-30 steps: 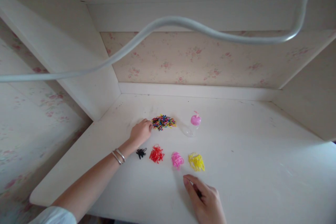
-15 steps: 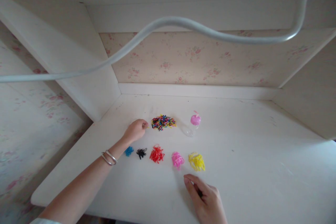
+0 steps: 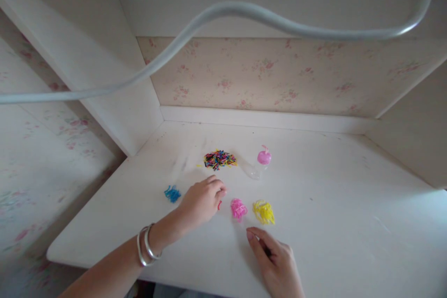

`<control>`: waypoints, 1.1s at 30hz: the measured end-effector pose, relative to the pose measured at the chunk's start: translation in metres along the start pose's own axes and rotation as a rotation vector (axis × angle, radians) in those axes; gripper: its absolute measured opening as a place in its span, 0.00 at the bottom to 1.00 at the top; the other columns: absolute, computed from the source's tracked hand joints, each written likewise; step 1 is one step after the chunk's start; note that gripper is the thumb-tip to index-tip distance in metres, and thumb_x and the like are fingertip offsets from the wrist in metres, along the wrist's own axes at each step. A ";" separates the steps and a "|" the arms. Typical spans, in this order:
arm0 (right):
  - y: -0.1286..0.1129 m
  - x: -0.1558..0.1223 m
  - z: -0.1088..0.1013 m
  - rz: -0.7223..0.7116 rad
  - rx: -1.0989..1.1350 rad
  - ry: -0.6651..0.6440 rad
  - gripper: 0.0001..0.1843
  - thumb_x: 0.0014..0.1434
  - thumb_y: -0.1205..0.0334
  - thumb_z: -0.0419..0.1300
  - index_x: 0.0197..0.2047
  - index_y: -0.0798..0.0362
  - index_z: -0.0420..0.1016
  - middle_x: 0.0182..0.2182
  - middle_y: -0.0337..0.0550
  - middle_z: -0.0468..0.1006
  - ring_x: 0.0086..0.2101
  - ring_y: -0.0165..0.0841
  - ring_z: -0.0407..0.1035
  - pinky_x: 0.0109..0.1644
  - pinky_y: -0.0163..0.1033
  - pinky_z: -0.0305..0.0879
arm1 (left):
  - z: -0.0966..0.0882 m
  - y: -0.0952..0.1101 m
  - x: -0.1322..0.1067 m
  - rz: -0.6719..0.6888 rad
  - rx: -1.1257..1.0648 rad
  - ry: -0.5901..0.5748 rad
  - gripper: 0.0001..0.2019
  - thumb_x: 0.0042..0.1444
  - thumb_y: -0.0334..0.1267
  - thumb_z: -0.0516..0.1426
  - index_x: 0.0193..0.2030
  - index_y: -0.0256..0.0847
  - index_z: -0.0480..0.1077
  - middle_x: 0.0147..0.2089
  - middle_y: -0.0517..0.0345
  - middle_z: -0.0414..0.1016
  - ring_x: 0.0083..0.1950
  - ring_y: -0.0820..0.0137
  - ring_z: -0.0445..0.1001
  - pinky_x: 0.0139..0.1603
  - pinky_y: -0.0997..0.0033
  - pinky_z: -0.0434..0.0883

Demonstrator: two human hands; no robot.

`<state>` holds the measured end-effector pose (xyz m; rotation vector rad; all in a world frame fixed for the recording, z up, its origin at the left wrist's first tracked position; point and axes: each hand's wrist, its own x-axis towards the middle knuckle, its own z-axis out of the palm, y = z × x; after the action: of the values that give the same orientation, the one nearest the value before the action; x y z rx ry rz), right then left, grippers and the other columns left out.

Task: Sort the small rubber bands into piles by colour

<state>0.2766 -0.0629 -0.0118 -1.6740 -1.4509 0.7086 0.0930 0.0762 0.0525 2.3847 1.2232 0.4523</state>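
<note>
while the left hand (image 3: 200, 202) is hovering low over the spot where a red pile (image 3: 220, 205) is lying, only a sliver of red is peeking out past its fingers (image 3: 217, 189). those fingers are curled down and bunched close together; whether they are pinching a band is hidden, cannot tell. the right hand (image 3: 277, 267) is resting on the white surface (image 3: 331, 205) nearer the person, fingers loosely curled with the index stretched toward the yellow pile (image 3: 264, 212), not gripping anything visible.

judging from the layout, the colours are being sorted: a mixed heap (image 3: 219, 159) is sitting farther back, with a blue pile (image 3: 172, 193), a pink pile (image 3: 238, 208) and the yellow one in a row in front. to do this well, it looks best to be lowering the fingertips straight onto the red pile and letting go cleanly, keeping clear of the pink pile just beside it so colours are not mixing.

the bands are looking tiny, thin, rubbery and loopy, glossy in bright colours, tangling into fluffy clumps. a clear plastic bottle (image 3: 252, 171) is lying on its side near the heap, with a pink apple-shaped cap (image 3: 264, 156) at its end. the surface is looking matte, painted, slightly scuffed. two thin metal bangles (image 3: 146, 251) are circling the left wrist.
</note>
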 end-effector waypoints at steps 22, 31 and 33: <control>-0.027 0.024 -0.011 0.060 -0.109 -0.128 0.23 0.62 0.45 0.50 0.38 0.51 0.80 0.17 0.34 0.67 0.19 0.26 0.59 0.23 0.30 0.54 | -0.001 -0.046 -0.084 -0.389 -0.286 0.346 0.15 0.59 0.49 0.51 0.39 0.42 0.74 0.28 0.62 0.72 0.27 0.72 0.68 0.28 0.76 0.66; -0.074 0.131 0.024 -0.030 -0.703 -0.194 0.17 0.64 0.54 0.48 0.44 0.42 0.79 0.33 0.43 0.81 0.34 0.36 0.75 0.36 0.35 0.61 | 0.027 -0.059 -0.117 -0.467 -0.278 0.470 0.17 0.59 0.52 0.52 0.40 0.42 0.73 0.23 0.65 0.60 0.24 0.72 0.62 0.26 0.74 0.63; -0.074 0.145 0.038 -0.028 -0.737 -0.189 0.18 0.64 0.54 0.47 0.45 0.44 0.78 0.36 0.46 0.81 0.37 0.39 0.75 0.37 0.37 0.62 | 0.025 -0.059 -0.116 -0.446 -0.295 0.463 0.16 0.59 0.51 0.52 0.40 0.42 0.73 0.24 0.65 0.61 0.24 0.72 0.63 0.27 0.74 0.63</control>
<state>0.2327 0.0892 0.0426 -2.1582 -2.0257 0.3266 -0.0008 0.0061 -0.0094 1.7402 1.6939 0.9891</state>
